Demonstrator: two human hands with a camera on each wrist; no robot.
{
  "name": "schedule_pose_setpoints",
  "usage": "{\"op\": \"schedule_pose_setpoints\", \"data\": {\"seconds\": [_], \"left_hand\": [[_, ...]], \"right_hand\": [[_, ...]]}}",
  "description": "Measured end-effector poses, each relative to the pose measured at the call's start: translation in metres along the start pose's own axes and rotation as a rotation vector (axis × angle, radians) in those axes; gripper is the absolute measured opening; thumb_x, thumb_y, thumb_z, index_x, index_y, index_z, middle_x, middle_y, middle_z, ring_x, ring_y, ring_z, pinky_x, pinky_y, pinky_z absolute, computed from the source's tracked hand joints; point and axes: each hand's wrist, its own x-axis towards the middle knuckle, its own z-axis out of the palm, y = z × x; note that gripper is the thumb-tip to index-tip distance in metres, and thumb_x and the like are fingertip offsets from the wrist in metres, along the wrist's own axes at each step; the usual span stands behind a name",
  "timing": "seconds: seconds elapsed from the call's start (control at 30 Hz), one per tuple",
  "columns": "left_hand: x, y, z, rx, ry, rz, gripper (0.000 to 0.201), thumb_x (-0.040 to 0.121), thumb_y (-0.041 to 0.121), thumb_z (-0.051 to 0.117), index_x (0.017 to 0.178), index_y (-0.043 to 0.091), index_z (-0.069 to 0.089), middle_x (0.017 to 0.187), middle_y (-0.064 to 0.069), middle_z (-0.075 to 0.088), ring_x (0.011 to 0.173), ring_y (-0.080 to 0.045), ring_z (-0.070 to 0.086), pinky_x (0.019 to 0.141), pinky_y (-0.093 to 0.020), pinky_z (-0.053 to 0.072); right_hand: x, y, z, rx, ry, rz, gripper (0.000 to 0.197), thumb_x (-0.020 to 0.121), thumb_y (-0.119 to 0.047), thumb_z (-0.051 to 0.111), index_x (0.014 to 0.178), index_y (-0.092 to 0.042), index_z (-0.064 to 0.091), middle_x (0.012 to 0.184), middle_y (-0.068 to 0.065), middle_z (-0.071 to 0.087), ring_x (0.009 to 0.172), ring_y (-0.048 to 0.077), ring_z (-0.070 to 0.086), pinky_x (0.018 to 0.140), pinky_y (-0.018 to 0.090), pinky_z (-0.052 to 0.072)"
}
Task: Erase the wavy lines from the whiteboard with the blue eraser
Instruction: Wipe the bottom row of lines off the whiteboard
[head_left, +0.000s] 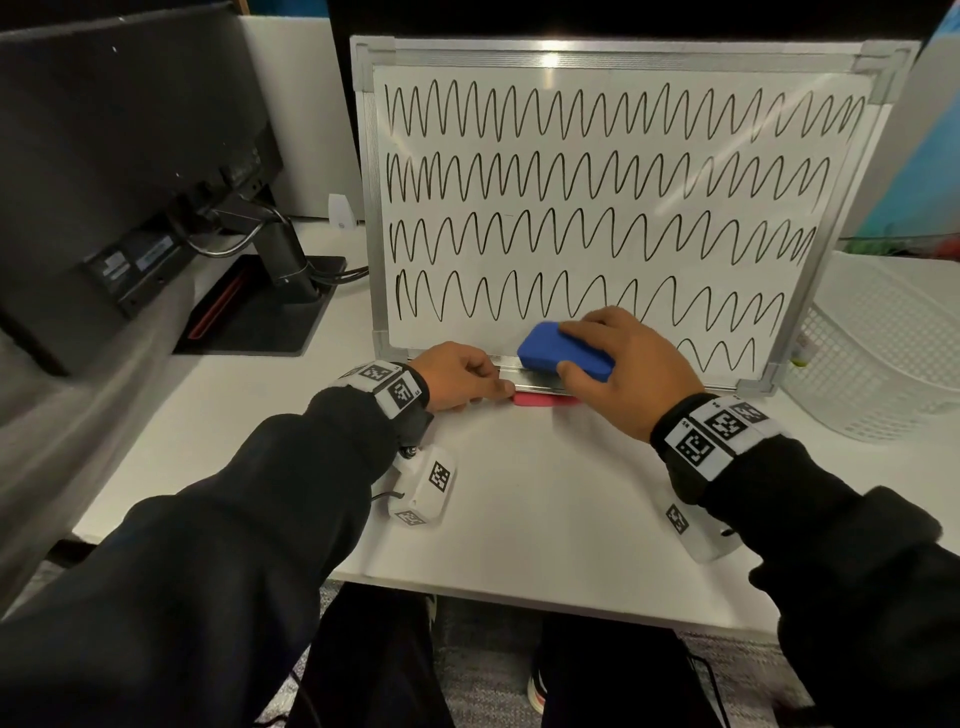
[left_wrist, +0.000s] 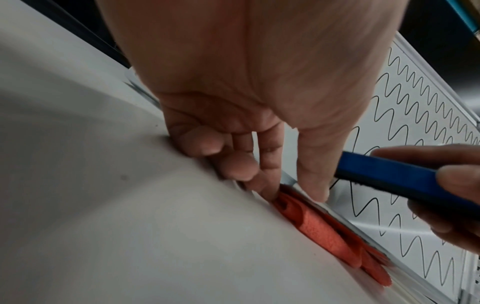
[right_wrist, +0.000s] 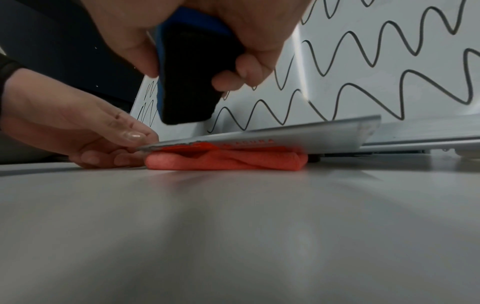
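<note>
Setting: an office workstation. A flat white laminate surface (head_left: 519, 493) carries a black computer monitor (head_left: 119, 156), seen from the rear, mounted on a black stand with a rectangular base (head_left: 260, 317) and cables routed behind it. A small aluminium-framed whiteboard (head_left: 623, 208) stands propped upright on the surface. A white perforated plastic basket (head_left: 878, 364) sits at the right edge. Light partition panels (head_left: 301, 104) rise behind the monitor. Grey floor covering (head_left: 483, 670), probably carpet, is visible below the front edge of the surface.
</note>
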Motion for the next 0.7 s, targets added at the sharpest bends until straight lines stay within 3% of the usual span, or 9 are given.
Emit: {"op": "schedule_pose_setpoints", "data": {"seconds": [0.27, 0.37, 0.5, 0.6, 0.7], "left_hand": [[-0.0003, 0.0000, 0.0002, -0.008, 0.002, -0.003, 0.028, 0.083, 0.045, 0.072, 0.097, 0.021, 0.069, 0.073, 0.006, 0.059, 0.060, -0.008, 0.051, 0.048, -0.016, 0.040], [-0.0008, 0.0003, 0.0004, -0.005, 0.008, -0.005, 0.026, 0.083, 0.044, 0.072, 0.095, 0.021, 0.069, 0.072, 0.006, 0.059, 0.059, -0.008, 0.051, 0.048, -0.016, 0.040], [-0.0010, 0.0007, 0.0002, -0.002, 0.006, -0.003, 0.027, 0.084, 0.045, 0.071, 0.096, 0.022, 0.069, 0.073, 0.006, 0.059, 0.060, -0.008, 0.051, 0.049, -0.016, 0.040], [-0.0007, 0.0009, 0.0000, 0.004, 0.011, -0.005, 0.025, 0.084, 0.045, 0.071, 0.094, 0.022, 0.069, 0.071, 0.006, 0.059, 0.059, -0.008, 0.051, 0.047, -0.016, 0.039], [-0.0006, 0.0006, 0.0006, 0.006, 0.007, -0.007, 0.030, 0.083, 0.045, 0.072, 0.098, 0.019, 0.070, 0.070, 0.006, 0.058, 0.058, -0.008, 0.050, 0.044, -0.013, 0.038]], "right_hand": [[0.0001, 0.0010, 0.0012, 0.026, 0.003, -0.018, 0.049, 0.089, -0.045, 0.055, 0.135, -0.028, 0.053, 0.126, -0.007, 0.049, 0.101, 0.013, 0.052, 0.080, 0.025, 0.040], [0.0000, 0.0004, 0.0030, 0.001, -0.081, -0.022, 0.050, 0.088, -0.046, 0.056, 0.134, -0.028, 0.054, 0.126, -0.006, 0.051, 0.105, 0.016, 0.054, 0.084, 0.028, 0.044], [0.0003, 0.0012, 0.0011, 0.054, -0.016, -0.010, 0.050, 0.089, -0.046, 0.055, 0.135, -0.028, 0.053, 0.126, -0.008, 0.048, 0.102, 0.013, 0.052, 0.082, 0.026, 0.042], [-0.0017, 0.0017, 0.0009, 0.016, -0.080, -0.005, 0.049, 0.088, -0.046, 0.055, 0.134, -0.029, 0.054, 0.125, -0.006, 0.050, 0.104, 0.015, 0.054, 0.084, 0.028, 0.044], [-0.0043, 0.0036, -0.0052, 0.061, 0.023, 0.048, 0.047, 0.088, -0.045, 0.055, 0.132, -0.027, 0.056, 0.122, -0.006, 0.052, 0.099, 0.012, 0.051, 0.083, 0.027, 0.043]]}}
